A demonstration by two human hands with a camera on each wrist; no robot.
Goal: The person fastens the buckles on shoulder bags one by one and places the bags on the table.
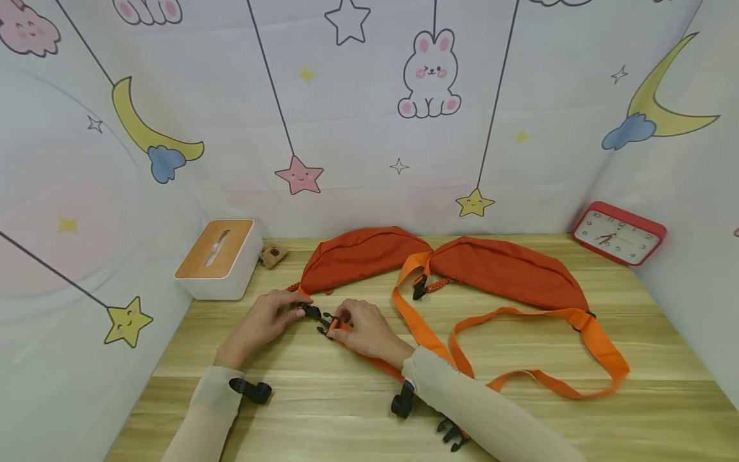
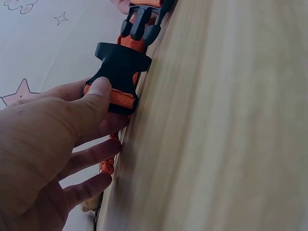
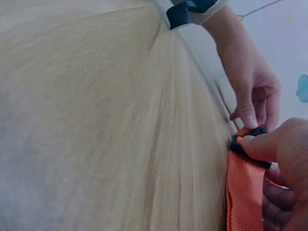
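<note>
My left hand (image 1: 267, 323) pinches the black socket half of a side-release buckle (image 2: 118, 70) between thumb and fingers, an orange strap threaded through its end. Facing it, my right hand (image 1: 369, 328) grips the pronged half of the buckle (image 1: 326, 325) where the orange strap (image 3: 245, 192) joins it. A short gap separates the two halves, prongs toward the socket. Behind my hands lies the left orange waist bag (image 1: 364, 256), whose straps lead to these buckle halves. A second orange waist bag (image 1: 508, 269) lies to its right.
The second bag's strap (image 1: 554, 385) loops over the table, with a black socket buckle (image 1: 419, 287) near the bags and a pronged buckle (image 1: 453, 435) by my right forearm. A tissue box (image 1: 248, 256) and small brown figure (image 1: 273, 255) stand back left, a red clock (image 1: 620, 233) back right.
</note>
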